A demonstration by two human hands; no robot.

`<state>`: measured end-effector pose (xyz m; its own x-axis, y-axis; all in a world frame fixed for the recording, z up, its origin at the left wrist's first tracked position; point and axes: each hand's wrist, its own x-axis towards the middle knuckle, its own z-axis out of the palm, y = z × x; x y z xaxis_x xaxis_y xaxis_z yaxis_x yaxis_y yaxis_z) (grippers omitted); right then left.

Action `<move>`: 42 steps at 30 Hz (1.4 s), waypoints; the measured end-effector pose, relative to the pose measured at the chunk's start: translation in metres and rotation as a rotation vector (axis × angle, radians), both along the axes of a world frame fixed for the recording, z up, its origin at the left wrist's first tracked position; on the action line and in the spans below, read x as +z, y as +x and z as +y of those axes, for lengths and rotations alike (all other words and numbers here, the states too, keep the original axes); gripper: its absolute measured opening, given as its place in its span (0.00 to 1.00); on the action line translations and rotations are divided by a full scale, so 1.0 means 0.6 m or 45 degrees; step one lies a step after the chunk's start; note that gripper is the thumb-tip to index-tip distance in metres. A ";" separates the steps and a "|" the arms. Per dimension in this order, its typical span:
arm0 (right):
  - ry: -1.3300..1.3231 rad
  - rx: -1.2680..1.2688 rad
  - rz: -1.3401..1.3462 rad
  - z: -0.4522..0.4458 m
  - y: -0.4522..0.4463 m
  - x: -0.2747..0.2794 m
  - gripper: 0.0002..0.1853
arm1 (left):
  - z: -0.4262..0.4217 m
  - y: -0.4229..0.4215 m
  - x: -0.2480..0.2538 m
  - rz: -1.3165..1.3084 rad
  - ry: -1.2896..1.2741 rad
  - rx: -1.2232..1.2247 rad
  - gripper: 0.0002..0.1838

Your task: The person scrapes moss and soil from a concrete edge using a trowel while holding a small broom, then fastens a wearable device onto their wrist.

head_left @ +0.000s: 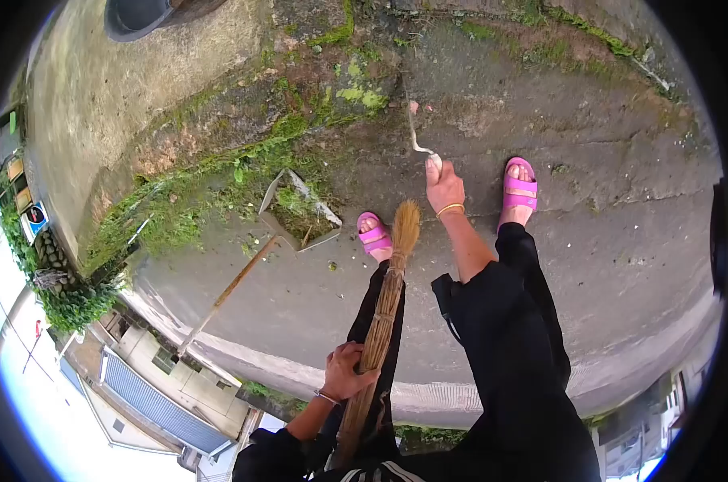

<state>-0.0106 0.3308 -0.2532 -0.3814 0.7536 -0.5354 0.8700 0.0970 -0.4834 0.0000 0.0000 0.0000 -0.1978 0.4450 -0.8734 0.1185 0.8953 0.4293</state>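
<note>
My left hand (348, 373) is wrapped round the handle of a straw broom (388, 305), whose bristles point up and away from me beside my left foot. In my right hand (446, 189) is a hand tool (416, 143) with a pale grip and a thin, bent metal shank. Its far end reaches the joint between the concrete and the mossy step; I cannot make out its blade. Left of my left foot, a dustpan (322, 239) with a long wooden handle (234, 284) lies on the ground, with pulled greenery and dirt in it.
Weeds and moss (179, 210) grow along the base of a raised concrete edge (167, 104). A dark round tub (135, 18) stands at the top left. My pink sandals (520, 191) are on the concrete ground (613, 233). Buildings (167, 386) show beyond a low kerb.
</note>
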 end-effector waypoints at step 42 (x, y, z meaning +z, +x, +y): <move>-0.081 -0.301 0.238 -0.127 -0.088 -0.007 0.22 | -0.018 -0.020 0.009 0.086 -0.019 -0.125 0.25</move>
<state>-0.0635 0.2546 -0.2571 -0.2963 0.8001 -0.5216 0.7602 -0.1331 -0.6359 -0.0120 -0.0105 0.0056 -0.2123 0.4524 -0.8662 0.2339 0.8841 0.4044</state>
